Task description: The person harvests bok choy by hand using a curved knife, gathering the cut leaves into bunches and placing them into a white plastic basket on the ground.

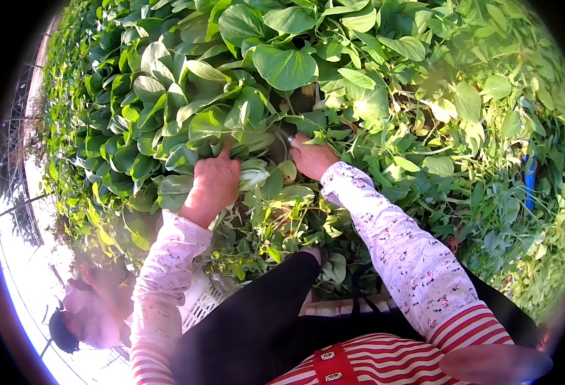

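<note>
My left hand [214, 180] is closed around leafy greens [253, 173] with pale stems, low in the bed; its fingers are partly hidden by leaves. To its right, my right hand [311, 156] grips a tool with a small shiny metal part [290, 139] showing at the fingers; the rest of the tool is hidden or unclear. A round yellowing leaf [287, 172] lies between the hands. Broad-leaved greens [284, 67] stand densely beyond both hands.
A white slatted plastic crate [205, 301] stands behind my left forearm. Another person [92, 313] is at the lower left. Loose, tangled plants [455, 192] spread to the right, with a blue object [529, 183] among them. My black-trousered knee is just below the hands.
</note>
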`<state>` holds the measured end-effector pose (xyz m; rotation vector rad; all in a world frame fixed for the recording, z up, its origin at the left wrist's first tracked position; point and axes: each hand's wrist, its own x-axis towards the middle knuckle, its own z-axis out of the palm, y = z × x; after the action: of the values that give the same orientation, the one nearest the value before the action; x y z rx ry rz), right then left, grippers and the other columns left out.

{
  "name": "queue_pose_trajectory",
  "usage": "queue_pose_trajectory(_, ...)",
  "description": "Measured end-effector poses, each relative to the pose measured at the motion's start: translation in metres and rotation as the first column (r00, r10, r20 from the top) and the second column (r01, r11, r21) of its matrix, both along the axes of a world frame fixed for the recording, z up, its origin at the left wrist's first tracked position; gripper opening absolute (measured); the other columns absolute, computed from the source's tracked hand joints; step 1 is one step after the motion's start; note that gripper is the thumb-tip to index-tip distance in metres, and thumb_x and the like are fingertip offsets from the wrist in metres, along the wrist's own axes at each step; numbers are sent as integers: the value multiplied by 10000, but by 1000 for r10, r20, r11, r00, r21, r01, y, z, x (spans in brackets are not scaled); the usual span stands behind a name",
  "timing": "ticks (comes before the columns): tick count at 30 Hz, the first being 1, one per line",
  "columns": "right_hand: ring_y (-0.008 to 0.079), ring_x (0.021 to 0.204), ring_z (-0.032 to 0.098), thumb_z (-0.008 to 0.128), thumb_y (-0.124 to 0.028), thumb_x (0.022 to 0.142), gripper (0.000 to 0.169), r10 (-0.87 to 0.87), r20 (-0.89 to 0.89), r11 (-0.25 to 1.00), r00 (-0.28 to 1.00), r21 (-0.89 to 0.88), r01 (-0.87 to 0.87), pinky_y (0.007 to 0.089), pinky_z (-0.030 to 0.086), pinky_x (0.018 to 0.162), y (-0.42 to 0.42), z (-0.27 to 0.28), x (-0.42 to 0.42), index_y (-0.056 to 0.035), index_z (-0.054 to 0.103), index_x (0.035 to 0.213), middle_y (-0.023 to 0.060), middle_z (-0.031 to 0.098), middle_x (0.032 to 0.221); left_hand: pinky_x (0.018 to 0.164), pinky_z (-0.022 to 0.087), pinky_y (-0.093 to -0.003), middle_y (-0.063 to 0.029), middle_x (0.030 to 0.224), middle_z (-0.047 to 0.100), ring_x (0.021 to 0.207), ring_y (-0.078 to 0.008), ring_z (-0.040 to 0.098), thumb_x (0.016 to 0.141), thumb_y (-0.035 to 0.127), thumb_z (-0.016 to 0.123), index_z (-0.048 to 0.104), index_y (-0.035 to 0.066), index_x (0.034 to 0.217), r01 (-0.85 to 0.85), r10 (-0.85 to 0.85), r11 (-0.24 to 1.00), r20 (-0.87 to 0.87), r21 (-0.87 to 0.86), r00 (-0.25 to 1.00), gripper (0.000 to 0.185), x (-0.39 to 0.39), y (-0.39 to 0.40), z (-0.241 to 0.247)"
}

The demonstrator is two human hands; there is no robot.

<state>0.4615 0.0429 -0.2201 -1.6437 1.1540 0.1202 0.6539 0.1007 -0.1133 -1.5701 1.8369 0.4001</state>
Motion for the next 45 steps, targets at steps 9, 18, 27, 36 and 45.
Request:
queue_pose_trajectory(9, 364, 1015, 589, 441, -250, 897, 326, 424, -62, 904, 903, -36, -427, 444, 464, 874, -20, -8, 14, -54, 560, 1128, 196, 620, 1083, 661, 538, -409, -170, 1177, 532, 764, -300, 674, 595, 102, 689, 670, 87, 876, -63, 63, 998, -29, -4, 998, 283, 8, -3, -8)
queue_pose_trajectory(18, 376, 988, 589, 499, -279, 848, 348, 88, -151, 994, 985, -47, -96, 412, 469, 896, 12, 7, -9, -74, 581, 1118, 201, 616, 1040, 677, 530, -384, -133, 1230, 568, 783, -265, 678, 616, 97, 654, 666, 49, 850, -73, 57, 992, -151, -100, 987, 239, 9, 14, 15)
queue_pose_trajectory(27, 80, 523, 468, 726, -83, 761, 498, -791, 360, 514, 494, 830, 218, 216, 363, 418, 21, 21, -39, -31, 480, 1191, 55, 609, 951, 794, 513, -392, -172, 940, 616, 884, -329, 621, 540, 144, 753, 644, 23, 1058, -405, 358, 914, -543, 36, 760, 542, 6, 34, 74)
queue_pose_trajectory(36, 93, 731, 618, 766, -25, 678, 605, -759, 560, 615, 332, 784, 85, 173, 422, 467, 18, 90, -11, 6, 493, 1217, 91, 645, 1036, 808, 474, -313, -110, 1013, 643, 912, -226, 610, 560, 142, 785, 640, 17, 993, -478, 446, 847, -801, 232, 400, 473, -2, 53, 92)
queue_pose_trajectory(45, 136, 887, 584, 667, 134, 692, 641, -568, 674, 751, 472, 659, -37, 267, 483, 782, 28, 122, -27, 0, 412, 1265, 57, 555, 1047, 1018, 382, -403, -237, 1361, 415, 1182, -263, 483, 546, 210, 797, 471, -73, 1247, -480, 466, 514, -701, 711, -540, 823, 1, 64, 84)
